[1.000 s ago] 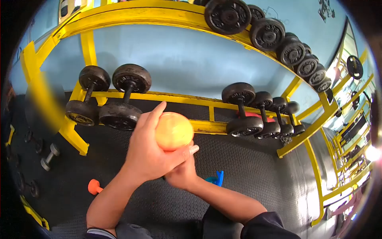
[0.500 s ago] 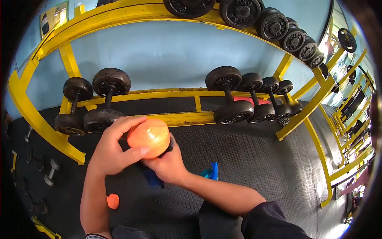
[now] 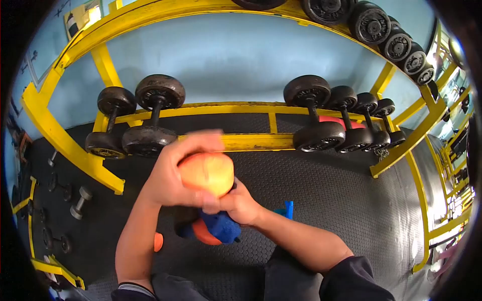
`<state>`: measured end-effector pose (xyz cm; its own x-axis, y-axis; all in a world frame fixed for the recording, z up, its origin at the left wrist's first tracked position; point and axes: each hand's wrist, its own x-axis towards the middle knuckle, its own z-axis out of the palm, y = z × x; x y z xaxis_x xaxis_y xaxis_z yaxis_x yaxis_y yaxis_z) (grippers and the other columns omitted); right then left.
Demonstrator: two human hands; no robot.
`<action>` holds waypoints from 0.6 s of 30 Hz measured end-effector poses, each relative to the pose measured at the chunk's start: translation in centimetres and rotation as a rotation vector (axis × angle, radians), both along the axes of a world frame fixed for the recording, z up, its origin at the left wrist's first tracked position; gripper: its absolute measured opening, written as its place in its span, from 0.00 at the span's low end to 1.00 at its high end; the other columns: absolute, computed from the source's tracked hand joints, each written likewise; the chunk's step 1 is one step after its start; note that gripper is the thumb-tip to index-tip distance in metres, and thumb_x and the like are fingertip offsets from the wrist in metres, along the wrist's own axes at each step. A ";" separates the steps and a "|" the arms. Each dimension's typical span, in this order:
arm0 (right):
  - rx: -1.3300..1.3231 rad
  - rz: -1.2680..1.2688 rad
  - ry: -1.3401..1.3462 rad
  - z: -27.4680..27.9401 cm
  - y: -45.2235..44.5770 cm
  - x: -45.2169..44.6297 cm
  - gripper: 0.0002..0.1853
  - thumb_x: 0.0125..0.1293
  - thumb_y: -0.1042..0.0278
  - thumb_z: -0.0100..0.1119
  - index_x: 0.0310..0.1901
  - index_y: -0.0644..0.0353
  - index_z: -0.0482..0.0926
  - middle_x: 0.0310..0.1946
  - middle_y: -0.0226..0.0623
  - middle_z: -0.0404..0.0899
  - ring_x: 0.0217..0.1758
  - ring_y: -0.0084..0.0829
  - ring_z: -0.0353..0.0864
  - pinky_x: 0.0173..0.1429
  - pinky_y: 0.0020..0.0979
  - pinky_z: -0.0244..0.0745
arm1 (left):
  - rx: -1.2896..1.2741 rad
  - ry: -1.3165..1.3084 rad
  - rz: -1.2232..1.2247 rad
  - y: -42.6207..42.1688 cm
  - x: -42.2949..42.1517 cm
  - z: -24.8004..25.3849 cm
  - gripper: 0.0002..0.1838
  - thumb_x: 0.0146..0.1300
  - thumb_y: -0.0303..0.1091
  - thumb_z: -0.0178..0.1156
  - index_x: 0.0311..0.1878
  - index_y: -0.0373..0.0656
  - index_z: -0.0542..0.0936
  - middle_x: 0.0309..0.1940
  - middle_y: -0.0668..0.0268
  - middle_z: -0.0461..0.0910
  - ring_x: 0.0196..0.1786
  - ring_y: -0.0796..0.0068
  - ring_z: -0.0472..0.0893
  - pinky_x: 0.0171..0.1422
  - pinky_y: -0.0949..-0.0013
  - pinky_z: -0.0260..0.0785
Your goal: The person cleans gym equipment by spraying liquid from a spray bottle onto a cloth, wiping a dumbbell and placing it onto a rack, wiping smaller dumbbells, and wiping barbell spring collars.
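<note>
An orange dumbbell (image 3: 207, 175) is held upright in front of me, its rounded top end toward the camera. My left hand (image 3: 175, 173) curls round that end, fingers over the far side and thumb on the near side, slightly blurred. Just below, my right hand (image 3: 240, 203) is closed at the dumbbell's middle, with a blue cloth (image 3: 224, 228) bunched there. The cloth hangs over part of the lower orange end. The handle and most of the right fingers are hidden. Beside my left forearm, another orange piece (image 3: 158, 242) lies on the floor, partly covered.
A yellow rack (image 3: 256, 142) stands ahead, bearing several black dumbbells (image 3: 155, 113) on two levels. A grey dumbbell (image 3: 81, 202) lies on the black floor mat (image 3: 321, 200) at left. A blue object (image 3: 288, 209) stands behind my right forearm.
The view has shifted left, so things appear further right. The dumbbell has tilted, showing its lower end and more blue cloth. My left fingers have lifted slightly around the top end.
</note>
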<state>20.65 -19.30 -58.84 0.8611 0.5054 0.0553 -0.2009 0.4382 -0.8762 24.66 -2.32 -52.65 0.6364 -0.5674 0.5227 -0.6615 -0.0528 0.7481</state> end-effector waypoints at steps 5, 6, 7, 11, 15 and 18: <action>-0.320 -0.650 -0.284 -1.9 0.9 1.0 0.27 0.57 0.78 0.60 0.58 0.62 0.62 0.43 0.35 0.76 0.43 0.25 0.78 0.50 0.31 0.75 | -0.321 0.304 0.499 -5.2 -2.7 -3.1 0.56 0.37 0.37 0.80 0.67 0.39 0.53 0.58 0.48 0.64 0.55 0.60 0.75 0.61 0.60 0.68; -0.261 -0.561 -0.249 -1.6 0.8 1.7 0.29 0.58 0.77 0.60 0.59 0.65 0.58 0.51 0.41 0.72 0.53 0.33 0.75 0.58 0.33 0.71 | -0.270 0.089 0.589 -6.3 -2.8 -4.5 0.56 0.37 0.37 0.80 0.67 0.38 0.52 0.58 0.49 0.64 0.55 0.61 0.75 0.61 0.60 0.68; -0.297 -0.505 -0.401 -1.2 0.1 1.5 0.30 0.57 0.78 0.60 0.59 0.66 0.57 0.51 0.43 0.72 0.55 0.34 0.74 0.59 0.33 0.70 | -0.216 -0.128 0.670 -7.1 -2.6 -5.3 0.56 0.38 0.37 0.79 0.66 0.36 0.52 0.58 0.49 0.65 0.54 0.61 0.75 0.61 0.60 0.68; -0.468 -0.447 -0.577 -1.5 -0.8 1.4 0.24 0.56 0.77 0.57 0.55 0.66 0.65 0.46 0.52 0.75 0.55 0.44 0.76 0.58 0.36 0.69 | -0.669 0.592 0.438 -5.3 -0.6 -2.2 0.42 0.44 0.26 0.72 0.60 0.37 0.58 0.51 0.55 0.71 0.52 0.67 0.76 0.59 0.63 0.70; -0.828 -0.465 -0.563 -0.4 -2.7 3.0 0.14 0.49 0.77 0.60 0.41 0.63 0.78 0.39 0.52 0.80 0.44 0.48 0.82 0.49 0.39 0.75 | -0.902 0.624 0.240 -3.6 -0.2 -2.7 0.38 0.45 0.17 0.66 0.59 0.40 0.59 0.49 0.58 0.73 0.51 0.67 0.76 0.57 0.63 0.71; -0.766 -0.762 -0.525 0.6 -4.5 3.8 0.12 0.50 0.79 0.57 0.38 0.62 0.79 0.30 0.46 0.81 0.36 0.46 0.83 0.45 0.39 0.77 | -0.861 0.563 0.204 -2.6 -0.1 -2.7 0.37 0.46 0.22 0.66 0.60 0.44 0.60 0.51 0.59 0.72 0.50 0.68 0.76 0.54 0.63 0.72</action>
